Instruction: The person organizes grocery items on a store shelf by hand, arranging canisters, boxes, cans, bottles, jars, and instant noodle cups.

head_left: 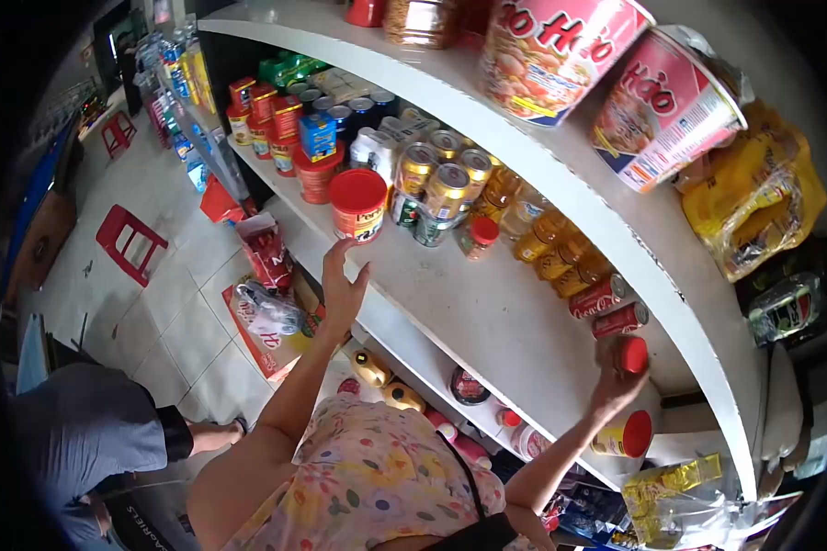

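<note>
The left hand (344,285) reaches over the shelf (469,298), thumb and fingers apart, fingertips at the base of a red-lidded tub (356,209). Beyond and right of that hand stand beer cans (447,191) and a small jar (479,237). The right hand (616,387) grips a red-capped jar (630,355); just beyond it lie Coca-Cola cans (619,320), and nearer the body, a yellow tub (614,435). Well left of the left hand is a stool (130,241).
</note>
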